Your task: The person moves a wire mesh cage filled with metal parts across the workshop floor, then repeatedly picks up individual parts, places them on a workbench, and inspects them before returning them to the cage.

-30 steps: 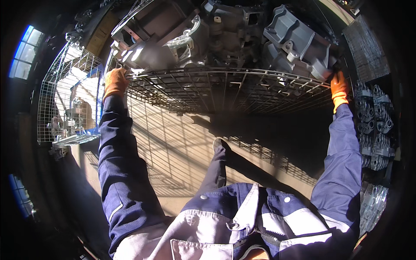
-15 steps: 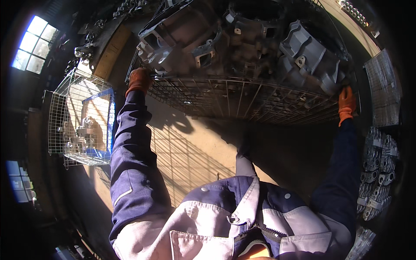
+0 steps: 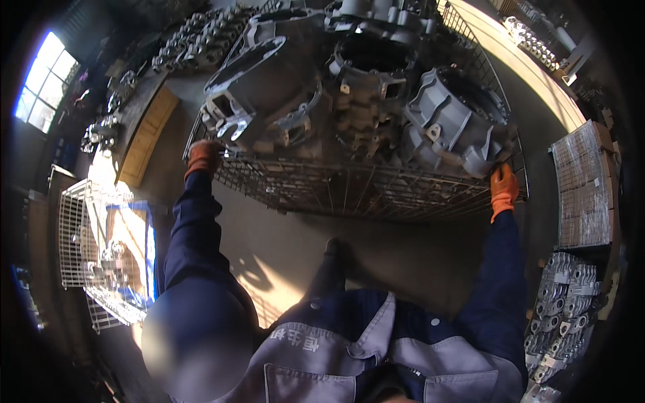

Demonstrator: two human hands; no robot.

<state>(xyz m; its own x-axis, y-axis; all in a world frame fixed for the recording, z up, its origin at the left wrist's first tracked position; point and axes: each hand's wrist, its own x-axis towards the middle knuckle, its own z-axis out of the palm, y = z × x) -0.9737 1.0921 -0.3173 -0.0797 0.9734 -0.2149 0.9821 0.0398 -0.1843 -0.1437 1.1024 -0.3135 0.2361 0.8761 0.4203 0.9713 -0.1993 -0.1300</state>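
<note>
A large wire mesh cage (image 3: 322, 191) stands in front of me, loaded with grey metal castings that look like gearbox housings. My left hand (image 3: 203, 160), in an orange-brown glove, is closed around the cage's near left corner at the top rim. At the near right corner, my right hand (image 3: 502, 189) grips the same rim in an orange glove; its fingertips are partly hidden. Just inside the near side lie a wide housing (image 3: 262, 84) at left, a darker casting (image 3: 366, 111) in the middle and a ribbed housing (image 3: 453, 117) tilted at right.
To the left stands a smaller wire basket (image 3: 75, 235) with metal parts. Beyond it is a wooden board (image 3: 149, 138) and rows of small castings (image 3: 201, 43). On the right are film-wrapped boxes (image 3: 583, 188) and stacked metal parts (image 3: 561, 302). A blurred patch covers the lower left.
The cage and both my hands now sit lower and slightly further left in the picture. More of the cage's far side shows. The sunlit floor patch has shrunk, and both hands keep their grip.
</note>
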